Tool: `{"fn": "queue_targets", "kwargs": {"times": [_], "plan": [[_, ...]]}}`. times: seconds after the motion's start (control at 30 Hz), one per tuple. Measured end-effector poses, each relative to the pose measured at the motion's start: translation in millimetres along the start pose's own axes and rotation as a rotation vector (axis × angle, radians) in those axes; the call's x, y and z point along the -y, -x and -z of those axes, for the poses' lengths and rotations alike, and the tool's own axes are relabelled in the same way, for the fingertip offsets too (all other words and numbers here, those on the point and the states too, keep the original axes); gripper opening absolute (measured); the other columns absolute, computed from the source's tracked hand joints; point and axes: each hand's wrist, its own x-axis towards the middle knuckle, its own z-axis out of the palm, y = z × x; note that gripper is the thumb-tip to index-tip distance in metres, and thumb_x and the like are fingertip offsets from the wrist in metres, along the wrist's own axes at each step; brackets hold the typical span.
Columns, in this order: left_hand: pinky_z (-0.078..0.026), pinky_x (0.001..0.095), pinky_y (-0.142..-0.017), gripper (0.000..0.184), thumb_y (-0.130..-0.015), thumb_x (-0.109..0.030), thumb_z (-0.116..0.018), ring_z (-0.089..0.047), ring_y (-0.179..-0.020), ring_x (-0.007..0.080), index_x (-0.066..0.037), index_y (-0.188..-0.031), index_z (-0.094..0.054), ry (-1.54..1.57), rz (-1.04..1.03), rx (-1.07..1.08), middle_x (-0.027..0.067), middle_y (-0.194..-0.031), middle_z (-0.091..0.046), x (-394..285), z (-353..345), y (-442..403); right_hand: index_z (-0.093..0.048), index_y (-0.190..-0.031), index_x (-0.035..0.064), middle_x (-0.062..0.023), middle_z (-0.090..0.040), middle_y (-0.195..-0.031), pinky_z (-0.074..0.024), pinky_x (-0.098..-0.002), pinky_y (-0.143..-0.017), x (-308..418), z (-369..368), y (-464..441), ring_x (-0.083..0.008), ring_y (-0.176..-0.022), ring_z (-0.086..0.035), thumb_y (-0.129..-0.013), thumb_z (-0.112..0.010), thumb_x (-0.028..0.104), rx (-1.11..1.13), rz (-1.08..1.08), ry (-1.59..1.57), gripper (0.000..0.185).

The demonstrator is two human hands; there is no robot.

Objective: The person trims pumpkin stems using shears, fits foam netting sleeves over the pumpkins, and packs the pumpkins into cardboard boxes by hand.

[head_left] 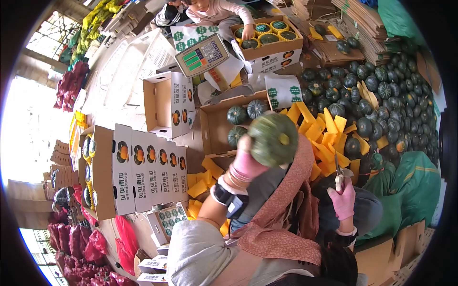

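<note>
My left hand [247, 164], in a pink glove, is closed around a dark green pumpkin [274, 139] and holds it up in front of me. In my right hand [343, 199], also gloved in pink, are pruning shears [339, 175] with pale handles, blades pointing away from me. Behind the raised pumpkin an open cardboard box [214, 128] holds several green pumpkins [236, 115] on one side. Yellow foam sleeves [329, 138] lie in a pile between that box and my right hand.
Many pumpkins [381, 90] cover the floor at the right. A digital scale [202, 55] stands ahead, near a packed box [274, 57] that another person's hand [248, 32] touches. White printed cartons [148, 169] line up at left. A green sack [405, 190] lies at right.
</note>
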Motion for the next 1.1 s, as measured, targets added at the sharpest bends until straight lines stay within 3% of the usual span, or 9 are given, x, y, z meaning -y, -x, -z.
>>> {"fn": "queue_targets", "kwargs": {"times": [0.17, 0.27, 0.3, 0.37, 0.5, 0.63, 0.87, 1.03, 1.1], "plan": [[-0.043, 0.0513, -0.092, 0.085, -0.073, -0.069, -0.051, -0.046, -0.118, 0.0344, -0.014, -0.135, -0.034, 0.118, -0.118, -0.177, 0.0143, -0.132, -0.041, -47.4, 72.1, 13.1, -0.050, -0.088, 0.0034, -0.0005, -0.045, -0.068, -0.0403, -0.0264, -0.058, -8.1, -3.2, -1.6, -0.0111, -0.059, -0.041, -0.066, -0.069, 0.009, 0.013, -0.076, 0.044, 0.029], [-0.045, 0.0485, -0.088, 0.058, -0.078, -0.037, -0.061, -0.050, -0.111, 0.0293, -0.014, -0.128, -0.040, -0.824, -0.373, -0.535, 0.0112, -0.124, -0.047, -58.8, 132.9, 19.2, -0.050, -0.090, 0.0031, -0.0054, -0.051, -0.073, -0.0437, -0.0309, -0.062, -25.1, -10.6, -5.4, -0.0183, -0.064, -0.050, -0.065, -0.069, 0.012, -0.001, -0.061, 0.172, 0.032], [-0.047, 0.0464, -0.086, 0.055, -0.078, -0.030, -0.063, -0.052, -0.107, 0.0280, -0.015, -0.126, -0.041, -0.938, -0.355, -0.626, 0.0104, -0.121, -0.049, -62.6, 152.6, 21.6, -0.050, -0.090, 0.0029, -0.0074, -0.054, -0.076, -0.0449, -0.0329, -0.063, -31.1, -13.1, -6.6, -0.0215, -0.066, -0.053, -0.065, -0.069, 0.013, -0.010, -0.038, 0.233, 0.033], [-0.049, 0.0416, -0.083, 0.057, -0.075, -0.022, -0.067, -0.057, -0.098, 0.0260, -0.017, -0.125, -0.042, -0.283, -0.071, -0.878, 0.0094, -0.116, -0.052, -77.0, 176.6, 12.0, -0.049, -0.091, 0.0031, -0.0111, -0.055, -0.082, -0.0453, -0.0388, -0.067, -38.4, -16.0, -10.4, -0.0294, -0.075, -0.055, -0.064, -0.070, 0.015, 0.011, 0.021, 0.439, 0.036], [-0.044, 0.0475, -0.090, 0.065, -0.069, -0.024, -0.073, -0.049, -0.110, 0.0313, -0.028, -0.126, -0.042, -0.695, 0.049, -0.836, 0.0136, -0.122, -0.047, -84.1, 239.6, -17.7, -0.049, -0.092, 0.0052, -0.0120, -0.054, -0.090, -0.0414, -0.0446, -0.077, -28.0, -24.7, -20.0, -0.0341, -0.091, -0.052, -0.061, -0.070, 0.020, 0.038, 0.083, 0.761, 0.041], [-0.041, 0.0467, -0.096, 0.066, -0.070, -0.034, -0.075, -0.037, -0.120, 0.0428, -0.027, -0.129, -0.044, -1.683, 0.289, -1.302, 0.0161, -0.131, -0.039, -72.7, 234.0, -50.2, -0.050, -0.093, 0.0059, -0.0111, -0.054, -0.091, -0.0398, -0.0426, -0.080, -23.4, -22.8, -26.0, -0.0319, -0.093, -0.052, -0.060, -0.070, 0.021, 0.034, 0.057, 0.870, 0.041], [-0.045, 0.0414, -0.089, 0.034, -0.079, -0.023, -0.063, -0.055, -0.100, 0.0361, -0.013, -0.110, -0.059, -1.786, 0.070, -1.190, 0.0157, -0.113, -0.055, -67.2, 312.0, -19.7, -0.050, -0.094, 0.0052, -0.0113, -0.054, -0.090, -0.0403, -0.0428, -0.080, -45.5, -9.7, -27.5, -0.0324, -0.092, -0.052, -0.060, -0.070, 0.022, 0.052, 0.017, 0.951, 0.043], [-0.050, 0.0330, -0.071, 0.024, -0.078, -0.018, -0.064, -0.064, -0.078, 0.0255, -0.002, -0.097, -0.061, -1.678, -0.136, -0.832, 0.0134, -0.081, -0.065, -39.4, 262.0, 39.2, -0.050, -0.095, 0.0045, -0.0119, -0.055, -0.091, -0.0407, -0.0435, -0.078, -56.0, -10.9, -29.3, -0.0331, -0.092, -0.052, -0.061, -0.069, 0.023, 0.077, 0.006, 0.947, 0.043], [-0.050, 0.0324, -0.070, 0.023, -0.078, -0.019, -0.065, -0.064, -0.075, 0.0233, -0.002, -0.094, -0.062, -1.554, 0.055, -0.805, 0.0129, -0.081, -0.065, -22.1, 247.4, 61.2, -0.050, -0.096, 0.0042, -0.0124, -0.055, -0.092, -0.0408, -0.0437, -0.078, -53.7, -13.1, -30.6, -0.0334, -0.092, -0.052, -0.061, -0.069, 0.023, 0.109, 0.009, 0.936, 0.043]]}}
